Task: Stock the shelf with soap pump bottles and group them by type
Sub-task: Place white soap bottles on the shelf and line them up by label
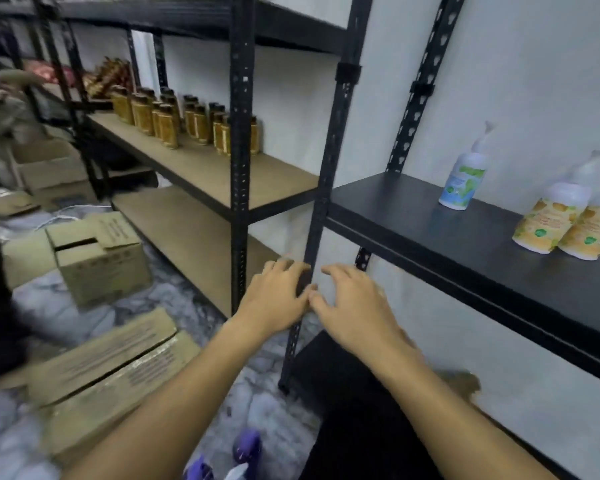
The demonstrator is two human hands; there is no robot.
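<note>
A black shelf [430, 223] on the right carries three pump bottles. One white bottle with a green and blue label [459, 181] stands alone toward the left. Two white bottles with yellow-orange labels [548, 220] [593, 233] stand side by side at the right edge. My left hand [276, 299] and my right hand [352, 306] hover below the shelf, in front of the black upright post [321, 202], fingers spread and holding nothing. At the bottom edge, purple pump tops [245, 448] show near the floor.
A wooden-shelved rack [201, 168] to the left holds several amber jars [167, 126]. Cardboard boxes [99, 258] [108, 362] lie on the marble floor at left. Another person's hand [11, 81] shows at far left. A lower black shelf [343, 393] sits beneath my arms.
</note>
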